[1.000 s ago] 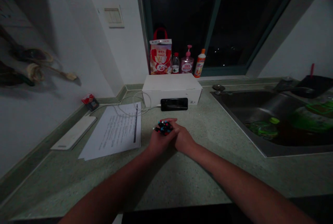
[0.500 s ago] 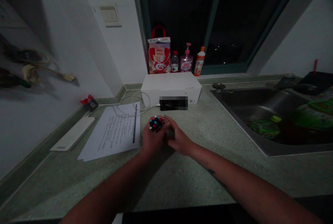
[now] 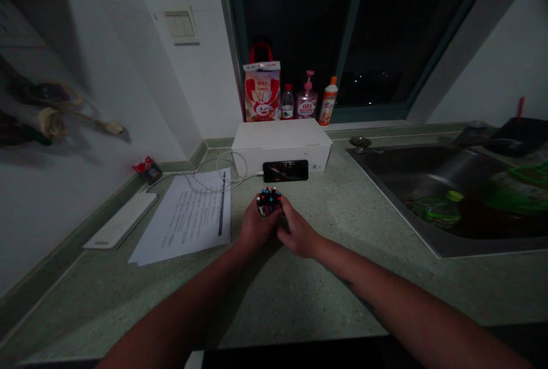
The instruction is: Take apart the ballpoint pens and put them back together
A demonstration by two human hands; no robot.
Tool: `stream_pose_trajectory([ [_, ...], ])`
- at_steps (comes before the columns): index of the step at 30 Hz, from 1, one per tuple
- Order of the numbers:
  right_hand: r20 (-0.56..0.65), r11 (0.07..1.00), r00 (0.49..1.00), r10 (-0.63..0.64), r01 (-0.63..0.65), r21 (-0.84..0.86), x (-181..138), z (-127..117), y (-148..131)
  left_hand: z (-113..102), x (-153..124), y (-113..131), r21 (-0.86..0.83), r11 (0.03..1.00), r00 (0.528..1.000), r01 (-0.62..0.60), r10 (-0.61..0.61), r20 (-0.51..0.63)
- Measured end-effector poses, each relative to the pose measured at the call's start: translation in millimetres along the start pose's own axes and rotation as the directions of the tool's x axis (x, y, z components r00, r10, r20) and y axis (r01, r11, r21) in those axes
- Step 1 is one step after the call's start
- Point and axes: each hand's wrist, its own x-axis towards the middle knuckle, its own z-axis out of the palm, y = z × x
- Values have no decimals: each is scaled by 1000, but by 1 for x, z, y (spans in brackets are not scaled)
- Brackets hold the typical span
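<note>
Both hands meet over the green speckled counter (image 3: 299, 295). My left hand (image 3: 256, 228) and my right hand (image 3: 296, 232) are wrapped together round a bundle of pens (image 3: 269, 201) with red, blue and black caps. The bundle stands upright, caps pointing up, a little in front of a dark phone (image 3: 285, 171). The phone leans against a white box (image 3: 281, 143).
A printed sheet of paper (image 3: 188, 216) and a white flat board (image 3: 122, 219) lie left of the hands. A white cable (image 3: 214, 172) runs to the phone. Bottles and a red bag (image 3: 262, 90) stand by the window. A steel sink (image 3: 432, 186) with green items is on the right.
The bundle of pens has been turned from lying tilted to standing upright, and both hands shifted slightly right around it.
</note>
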Motion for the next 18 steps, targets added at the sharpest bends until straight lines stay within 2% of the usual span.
stream_pose_trajectory([
  [4,-13,999,1000,-26,25,-45,0,1,2,-1,2,-3,37,999,999,-22,23,-22],
  [12,12,994,1000,10,-9,-108,0,3,9,3,-1,-7,57,998,1000,-27,26,12],
  [18,-13,997,998,60,-61,-45,1,2,12,4,1,1,73,996,999,-48,47,13],
])
